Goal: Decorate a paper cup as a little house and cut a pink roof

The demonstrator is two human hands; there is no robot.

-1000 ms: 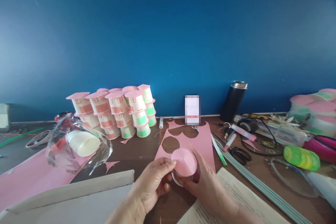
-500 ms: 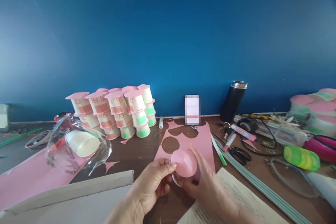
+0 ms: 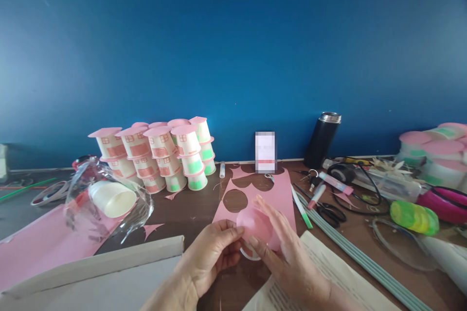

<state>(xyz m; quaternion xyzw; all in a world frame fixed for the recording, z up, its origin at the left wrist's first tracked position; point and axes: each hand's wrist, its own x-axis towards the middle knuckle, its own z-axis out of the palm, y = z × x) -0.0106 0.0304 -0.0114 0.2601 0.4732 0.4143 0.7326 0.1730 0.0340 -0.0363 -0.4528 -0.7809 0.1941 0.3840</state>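
Observation:
A pink paper disc (image 3: 255,223) lies on top of a small white paper cup (image 3: 249,252) in front of me, with reddish marks on the cup's side. My left hand (image 3: 216,249) is closed on the near left side, thumb on the disc's edge and fingers curled beside the cup. My right hand (image 3: 292,252) wraps the right side; its thumb presses on the near edge of the disc and its long fingers reach across the far side. Most of the cup is hidden by the disc and hands. Beyond lies a pink sheet (image 3: 262,189) with round cut-outs.
Stacked decorated cups (image 3: 160,155) stand at the left, near a plastic bag (image 3: 146,204) with white cups (image 3: 113,199). To the right are a black bottle (image 3: 323,141), scissors (image 3: 332,214), grey rods (image 3: 350,248) and a yellow-green bottle (image 3: 414,217). A box (image 3: 98,272) sits front left.
The right thumb has moved up from the cup's side onto the disc's edge, and the right fingers have shifted over the disc. The left hand keeps its grip.

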